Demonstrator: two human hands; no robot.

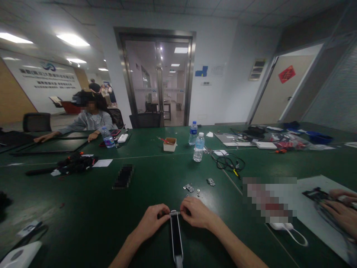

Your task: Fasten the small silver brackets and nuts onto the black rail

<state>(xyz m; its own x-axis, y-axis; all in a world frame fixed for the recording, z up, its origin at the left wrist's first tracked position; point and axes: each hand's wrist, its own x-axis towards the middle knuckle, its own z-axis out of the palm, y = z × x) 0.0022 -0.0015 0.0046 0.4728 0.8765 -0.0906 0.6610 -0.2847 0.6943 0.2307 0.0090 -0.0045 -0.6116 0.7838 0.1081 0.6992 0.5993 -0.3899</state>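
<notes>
My left hand (153,220) and my right hand (196,213) meet at the far end of a long, narrow device with a dark face and a white rim (176,238). Between my fingertips lies a small grey bar (175,213), set crosswise over that end; both hands are closed, pinching one end of it each. Whether the bar is attached to the device I cannot tell. Just beyond my hands are a grey metal bracket (189,188), a second bracket (211,182) and several small metal rings (198,192).
Two water bottles (198,148) and a small open box (169,145) stand ahead on the green table (150,175). A black cable (228,160) lies to their right. At right, another person's hands (341,208) work over a white board (320,227). Someone sits at far left (95,121).
</notes>
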